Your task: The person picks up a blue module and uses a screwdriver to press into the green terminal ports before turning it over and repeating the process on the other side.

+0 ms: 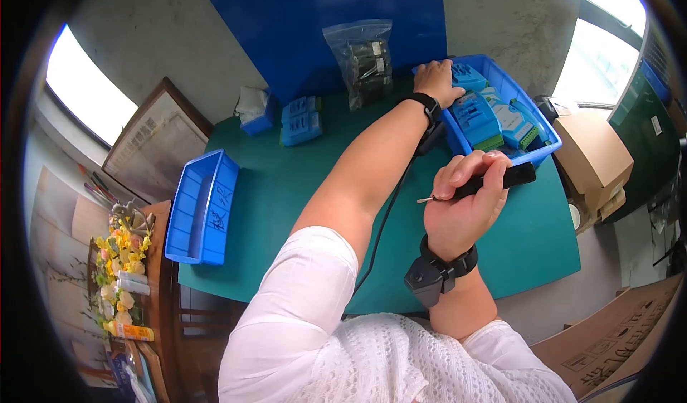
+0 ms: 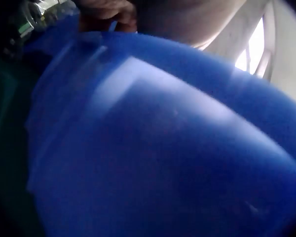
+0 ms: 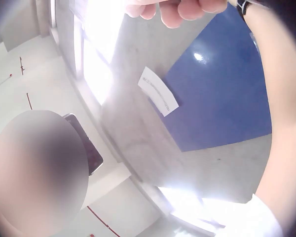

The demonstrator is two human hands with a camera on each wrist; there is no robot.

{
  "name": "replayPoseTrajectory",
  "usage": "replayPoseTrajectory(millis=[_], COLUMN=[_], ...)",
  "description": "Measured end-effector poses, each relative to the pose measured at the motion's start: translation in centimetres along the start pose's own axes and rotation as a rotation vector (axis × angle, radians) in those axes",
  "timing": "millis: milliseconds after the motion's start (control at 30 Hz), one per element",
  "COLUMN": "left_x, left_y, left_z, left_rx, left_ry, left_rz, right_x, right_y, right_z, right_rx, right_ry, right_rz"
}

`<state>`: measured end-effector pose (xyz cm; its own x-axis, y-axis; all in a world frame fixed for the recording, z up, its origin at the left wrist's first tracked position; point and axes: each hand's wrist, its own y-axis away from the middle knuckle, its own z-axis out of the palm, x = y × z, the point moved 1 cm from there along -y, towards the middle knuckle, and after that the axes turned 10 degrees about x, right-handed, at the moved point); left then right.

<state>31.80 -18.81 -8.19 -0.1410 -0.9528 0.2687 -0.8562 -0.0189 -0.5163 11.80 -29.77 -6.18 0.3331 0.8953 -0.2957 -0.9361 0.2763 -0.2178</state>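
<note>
- Green desk (image 1: 286, 188) stands against a blue backboard and a grey wall.
- Blue bin (image 1: 544, 149) sits at 2 o'clock on the desk, packed with blue modules (image 1: 476, 117).
- Left hand (image 1: 435, 81) lies on a module at the bin's far corner. Cannot tell whether its grip is spread or closed; the wrist view shows only blurred bin wall.
- Right hand (image 1: 461, 210) is raised at the bin's 7 o'clock, grip wrapped round a black-handled screwdriver (image 1: 501, 180), metal tip pointing to 9 o'clock.
- Second blue bin (image 1: 204, 210) sits at 9 o'clock, a clear bag of parts (image 1: 363, 59) at 12.
</note>
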Motion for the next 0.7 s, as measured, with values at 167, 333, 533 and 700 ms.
replayPoseTrajectory(millis=[167, 333, 533, 700], left_x=[0.1, -0.9, -1.9, -3.2], left_y=[-0.3, -0.1, 2.0, 7.1], left_z=[0.9, 2.2, -2.1, -6.7], left_rx=[0.001, 0.118, 0.092, -0.174], left_ry=[0.047, 0.288, 0.527, 0.626], left_rz=[-0.004, 0.088, -0.025, -0.018], right_x=[0.1, 0.2, 0.3, 1.0], right_y=[0.1, 0.0, -0.4, -0.6], right_z=[0.0, 0.0, -0.2, -0.3], right_rx=[-0.019, -0.003, 0.035, 0.083], right_ry=[0.024, 0.048, 0.081, 0.137], right_rz=[-0.023, -0.027, -0.014, -0.024])
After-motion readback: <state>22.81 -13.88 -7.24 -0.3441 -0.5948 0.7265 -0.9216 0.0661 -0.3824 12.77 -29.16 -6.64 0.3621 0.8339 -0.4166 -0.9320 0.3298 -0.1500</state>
